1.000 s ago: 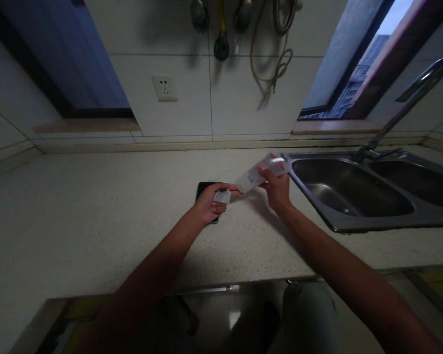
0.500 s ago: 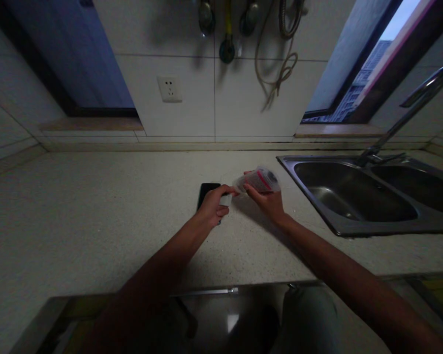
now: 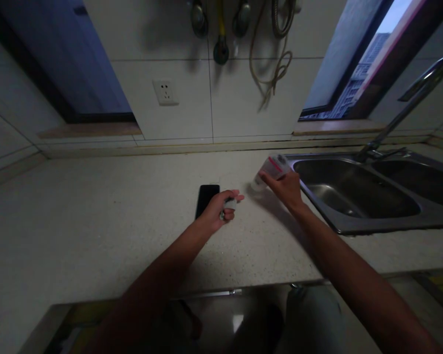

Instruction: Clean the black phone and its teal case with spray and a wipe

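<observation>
Right hand (image 3: pixel 287 188) gripping packet (image 3: pixel 275 168), left hand (image 3: pixel 217 208) clasping pale object (image 3: pixel 229 204), speckled counter (image 3: pixel 133 206), sink (image 3: pixel 372 224), tiled wall (image 3: pixel 184 120)

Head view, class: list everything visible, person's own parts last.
Countertop: 1, cream, centre
Smartphone: 1, black, partly behind left grip
Small unclear object: 1, pale, left grip
Plastic bag: 1, translucent, pink stripe, right grip
Double sink: 1, silver, right
Faucet: 1, silver, behind sink
Wall tiles: several, white, back
Socket: 1, white, on tiles
Windows: 2, bluish, left, right
Valves: 3, grey, green, top
Pipe: 1, yellow, top
Hose: 1, metallic, top
Cord: 1, beige, top
Floor: 1, dark, bottom
Trouser leg: 1, grey, bottom
Arms: 2, bare, bottom
Left grip: 1, bare, centre
Right grip: 1, bare, centre
</observation>
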